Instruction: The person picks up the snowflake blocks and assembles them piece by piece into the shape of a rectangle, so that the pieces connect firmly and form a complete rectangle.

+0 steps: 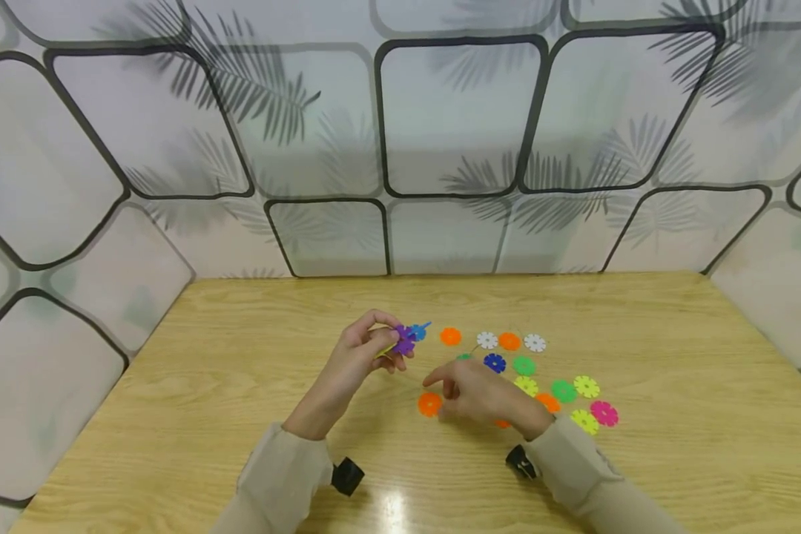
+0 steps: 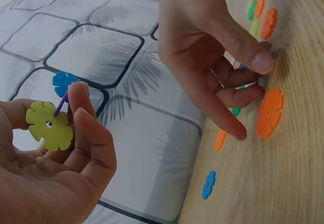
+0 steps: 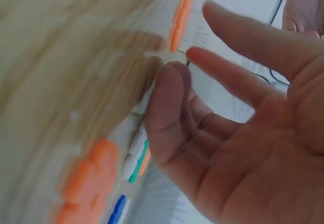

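Observation:
My left hand [image 1: 357, 356] pinches a small cluster of notched plastic flower discs between thumb and fingers. In the left wrist view the cluster shows a yellow disc [image 2: 49, 125], a purple disc [image 2: 61, 104] seen edge-on and a blue disc [image 2: 64, 83]. The purple disc's broad face appears in the head view. My right hand [image 1: 477, 389] hovers low over the table with the index finger extended and the other fingers loosely bent, holding nothing. Close by its fingertips lies an orange disc [image 1: 430, 404] on the wood.
Several loose discs are spread around and beyond the right hand, among them a white disc [image 1: 535, 343], a dark blue disc [image 1: 495, 363], a green disc [image 1: 564, 391] and a pink disc [image 1: 604, 413]. A patterned wall covering [image 1: 454, 245] rises behind the wooden table [image 1: 207, 386].

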Demonstrator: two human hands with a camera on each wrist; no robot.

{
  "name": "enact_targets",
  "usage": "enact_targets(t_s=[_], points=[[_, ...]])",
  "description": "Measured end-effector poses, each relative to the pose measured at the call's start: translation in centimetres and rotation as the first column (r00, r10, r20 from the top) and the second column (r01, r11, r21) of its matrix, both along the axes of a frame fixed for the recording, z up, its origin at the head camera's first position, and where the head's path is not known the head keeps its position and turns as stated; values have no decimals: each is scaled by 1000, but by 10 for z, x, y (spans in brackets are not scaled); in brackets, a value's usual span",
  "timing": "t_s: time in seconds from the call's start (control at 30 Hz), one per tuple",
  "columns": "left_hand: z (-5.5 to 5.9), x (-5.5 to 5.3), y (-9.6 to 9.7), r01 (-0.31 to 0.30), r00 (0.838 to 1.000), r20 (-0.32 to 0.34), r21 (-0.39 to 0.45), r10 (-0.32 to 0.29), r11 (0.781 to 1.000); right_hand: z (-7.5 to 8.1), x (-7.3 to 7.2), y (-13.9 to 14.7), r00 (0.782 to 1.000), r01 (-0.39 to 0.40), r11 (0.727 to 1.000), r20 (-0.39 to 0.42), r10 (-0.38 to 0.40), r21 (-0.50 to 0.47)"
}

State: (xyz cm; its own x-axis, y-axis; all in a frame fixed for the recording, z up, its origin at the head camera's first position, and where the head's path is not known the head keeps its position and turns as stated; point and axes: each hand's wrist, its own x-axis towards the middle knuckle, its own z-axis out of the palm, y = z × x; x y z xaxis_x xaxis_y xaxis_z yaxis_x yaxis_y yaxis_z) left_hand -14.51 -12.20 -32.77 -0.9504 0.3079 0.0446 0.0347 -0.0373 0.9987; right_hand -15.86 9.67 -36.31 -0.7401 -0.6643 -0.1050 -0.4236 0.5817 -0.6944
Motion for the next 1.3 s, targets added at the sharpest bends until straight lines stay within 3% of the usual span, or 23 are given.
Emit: enact_targets(t_s=[0.47, 0.7, 0.87, 1.13, 1.3], points=[[-1, 0, 1, 9, 1000, -6, -5, -9, 1000, 2, 11, -5, 979, 24, 986, -203, 10, 166], [-4, 0, 1, 33, 999, 0, -9, -33, 999, 1, -1, 4, 992, -9, 1000, -129, 6, -20], [-5, 0, 1, 60, 998, -7, -45, -60, 997, 1, -8, 13, 995, 27, 992, -91, -38, -120], [-5, 0, 2, 44, 999, 5, -75, -43, 996, 9, -13, 23, 991, 132, 948, 74, -115, -291], [-5, 0, 3, 43, 999, 1, -84, -43, 996, 16, -15, 28, 981, 188, 912, 107, -159, -364]])
